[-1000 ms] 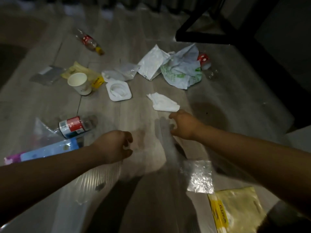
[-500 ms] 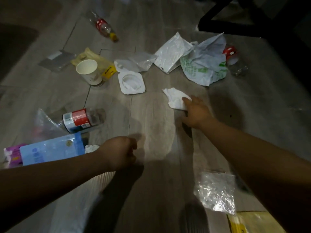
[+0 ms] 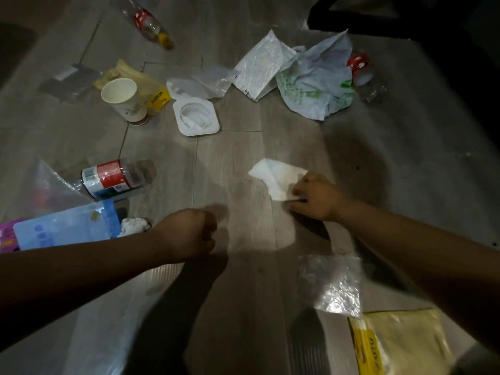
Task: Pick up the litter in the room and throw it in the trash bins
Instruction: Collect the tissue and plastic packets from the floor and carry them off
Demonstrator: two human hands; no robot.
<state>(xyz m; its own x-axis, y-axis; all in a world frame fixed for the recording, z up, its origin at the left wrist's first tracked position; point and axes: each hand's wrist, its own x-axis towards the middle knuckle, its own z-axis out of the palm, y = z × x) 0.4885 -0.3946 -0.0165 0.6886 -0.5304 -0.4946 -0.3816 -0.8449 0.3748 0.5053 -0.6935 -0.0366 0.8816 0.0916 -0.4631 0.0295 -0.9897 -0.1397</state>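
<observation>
A single wide-angle head view looks forward and steeply down at the wooden floor [image 3: 235, 163] from close above; both forearms enter from the lower corners, with the left hand [image 3: 186, 234] and right hand [image 3: 316, 197] near mid-frame

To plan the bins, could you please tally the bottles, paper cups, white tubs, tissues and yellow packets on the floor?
Bottles: 3
Paper cups: 1
White tubs: 1
Tissues: 2
Yellow packets: 2
Total: 9
</observation>
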